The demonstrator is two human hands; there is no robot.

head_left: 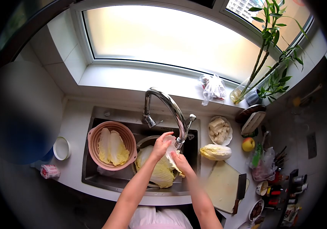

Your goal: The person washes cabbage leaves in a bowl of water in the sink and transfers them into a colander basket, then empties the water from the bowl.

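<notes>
The left hand and right hand had fingers grasping 1 cabbage leaf by the faucet, over the bowl; a hard tug could have torn it, a loose hold dropped it.

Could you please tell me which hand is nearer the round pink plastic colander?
Left: the left hand is right of the colander; the right hand is farther right.

Sink: colander left, with cabbage leaves inside; basin right. Faucet behind basin. Right of sink: cutting board, knife along right edge; cabbage head behind board; plate behind cabbage head.
</notes>
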